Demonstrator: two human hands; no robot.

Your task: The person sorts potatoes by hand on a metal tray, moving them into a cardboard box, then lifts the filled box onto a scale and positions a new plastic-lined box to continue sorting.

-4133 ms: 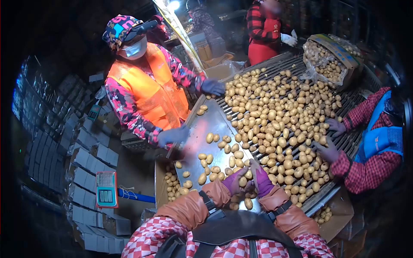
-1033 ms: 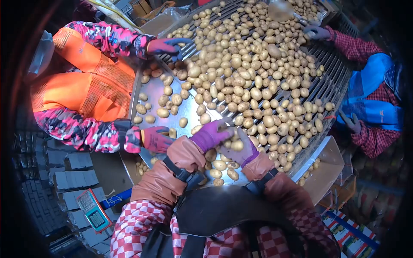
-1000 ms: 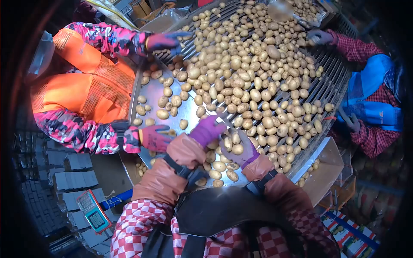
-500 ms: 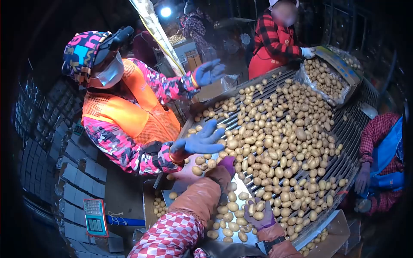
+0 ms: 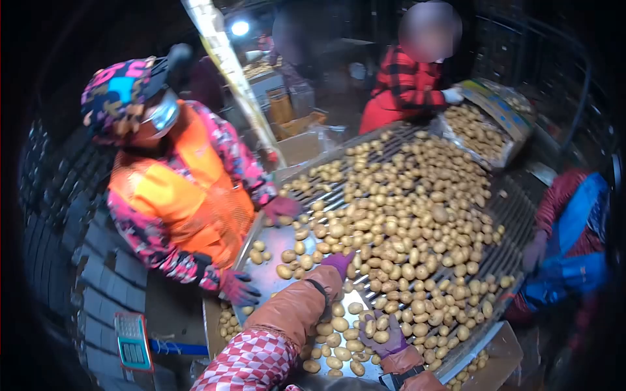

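The wearer's right hand [image 5: 391, 337] sits palm up at the near side of the slatted bed [image 5: 518, 212], fingers half curled about several potatoes [image 5: 381, 337]; cupping presumably stops them rolling off. Metal tray [image 5: 274, 240] adjoins the bed's left side, with more potatoes, spaced looser than the main spread on the bed. Left hand [image 5: 339, 262] reaches the bed's left border (fingers partly hidden; grip cannot be told). At the bed's far end, a carton [image 5: 492, 107] lies tipped, probably to let its potatoes spill; a co-worker's white glove [image 5: 452, 96] is at its edge.

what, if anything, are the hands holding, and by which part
The right hand holds potatoes cradled against its palm, upper sides showing; whether the left hand holds anything cannot be told.
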